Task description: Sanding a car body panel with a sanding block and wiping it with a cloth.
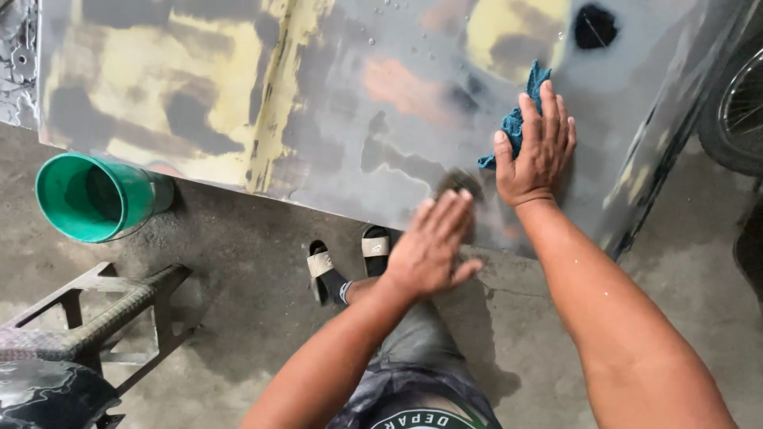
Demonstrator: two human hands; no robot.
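Observation:
A large grey car body panel (pixel 334 103), patched with yellow and pinkish filler, stands in front of me. My right hand (pixel 536 147) presses flat against it, pinning a blue cloth (pixel 520 119) under the fingers. My left hand (pixel 433 242) is blurred and held flat with fingers together, pushing a small dark sanding pad (pixel 458 183) against the lower part of the panel. Water drops bead on the panel's upper area.
A green bucket (pixel 91 197) sits on the concrete floor at the left by the panel's lower edge. A woven stool (pixel 95 318) stands at the lower left. A wheel (pixel 739 103) shows at the right edge. My sandalled feet (pixel 350 262) rest below the panel.

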